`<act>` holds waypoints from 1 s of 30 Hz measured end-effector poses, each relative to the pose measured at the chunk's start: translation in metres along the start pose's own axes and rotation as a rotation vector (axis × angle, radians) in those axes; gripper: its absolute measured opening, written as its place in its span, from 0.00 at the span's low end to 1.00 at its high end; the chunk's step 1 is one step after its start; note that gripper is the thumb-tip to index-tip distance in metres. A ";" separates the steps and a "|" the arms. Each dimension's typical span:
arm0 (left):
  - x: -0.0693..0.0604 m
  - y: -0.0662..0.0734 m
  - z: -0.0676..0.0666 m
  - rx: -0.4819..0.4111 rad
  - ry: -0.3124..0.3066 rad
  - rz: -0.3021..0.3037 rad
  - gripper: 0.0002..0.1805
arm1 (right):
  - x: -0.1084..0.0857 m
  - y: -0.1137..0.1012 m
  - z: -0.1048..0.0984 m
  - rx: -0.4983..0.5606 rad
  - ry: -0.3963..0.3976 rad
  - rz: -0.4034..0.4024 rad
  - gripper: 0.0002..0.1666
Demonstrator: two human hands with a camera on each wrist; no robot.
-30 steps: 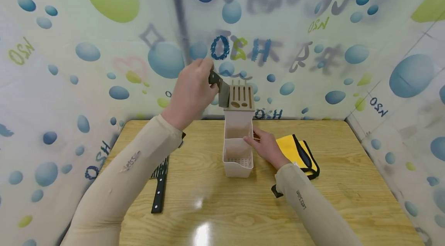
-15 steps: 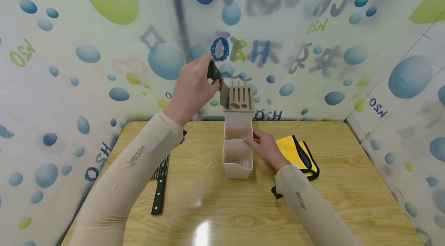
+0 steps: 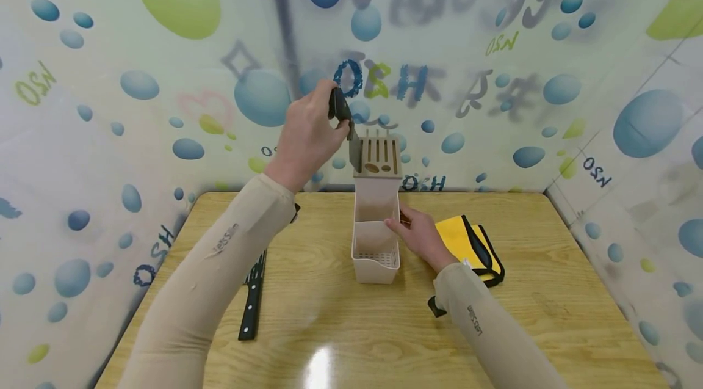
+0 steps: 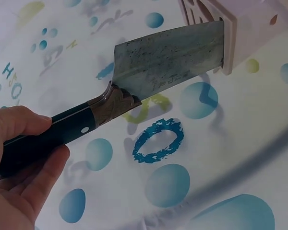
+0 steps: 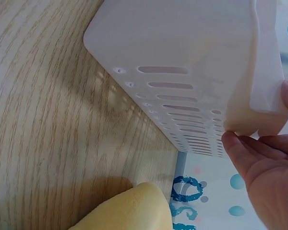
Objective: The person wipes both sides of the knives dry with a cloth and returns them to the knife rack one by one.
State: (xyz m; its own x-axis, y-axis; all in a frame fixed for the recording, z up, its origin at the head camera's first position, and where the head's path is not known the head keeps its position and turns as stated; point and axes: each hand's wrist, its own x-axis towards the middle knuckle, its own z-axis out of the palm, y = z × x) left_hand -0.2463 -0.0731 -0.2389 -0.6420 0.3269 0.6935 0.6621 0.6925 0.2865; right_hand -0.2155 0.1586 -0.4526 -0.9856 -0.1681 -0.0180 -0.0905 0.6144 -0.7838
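Observation:
My left hand (image 3: 309,132) grips the black riveted handle of a cleaver (image 4: 168,60) above the table. The broad, stained blade points down, its end meeting the slotted top of a pale pink knife holder (image 3: 376,261) at that top's left edge. How deep the blade's end sits there is hard to tell. The holder stands upright, with open compartments in front and a perforated side. Low on its right, my right hand (image 3: 421,235) holds the side wall, thumb at the rim and fingers against the outside, as the right wrist view (image 5: 269,165) also shows.
On the table's left lies a second black-handled tool (image 3: 250,309), its slotted metal end partly behind my left sleeve. A folded yellow cloth (image 3: 458,236) with black edging lies right of the holder. A patterned wall (image 3: 483,157) rises right behind the table (image 3: 307,346).
The cleaver has turned more upright, its blade now seen nearly edge-on. My left hand has shifted slightly up and right. The right hand and the holder stay where they were.

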 end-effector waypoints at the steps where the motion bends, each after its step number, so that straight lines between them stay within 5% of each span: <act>1: 0.000 -0.001 0.001 -0.003 0.001 -0.002 0.21 | 0.000 0.000 0.000 0.001 0.001 0.001 0.38; 30: 0.013 -0.017 0.040 -0.053 0.002 -0.007 0.21 | -0.002 0.000 0.002 0.027 0.007 0.036 0.40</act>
State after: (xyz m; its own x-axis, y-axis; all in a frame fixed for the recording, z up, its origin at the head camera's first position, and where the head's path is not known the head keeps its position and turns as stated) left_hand -0.2817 -0.0552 -0.2609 -0.6460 0.3207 0.6927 0.6772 0.6596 0.3262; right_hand -0.2133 0.1572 -0.4540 -0.9892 -0.1405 -0.0419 -0.0513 0.5993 -0.7989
